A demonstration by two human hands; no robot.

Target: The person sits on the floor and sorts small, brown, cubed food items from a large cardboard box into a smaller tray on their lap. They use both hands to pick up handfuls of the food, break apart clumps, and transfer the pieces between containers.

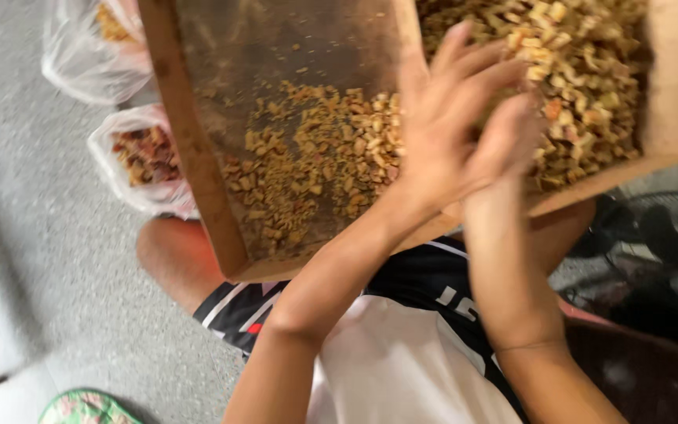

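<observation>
1. Left hand (441, 118), fingers spread open, and right hand (504, 141), loosely cupped, overlap above the right heap of nut pieces (582, 71).
2. Wooden tray (198, 157) rests on lap; left compartment (315, 157) thinly covered, right piled full.
3. Two filled plastic bags (147, 161) far left on floor.

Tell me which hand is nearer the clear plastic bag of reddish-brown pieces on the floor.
Left. The left hand is over the wooden tray's divider, nearer the clear plastic bag; the right hand lies farther right.
</observation>
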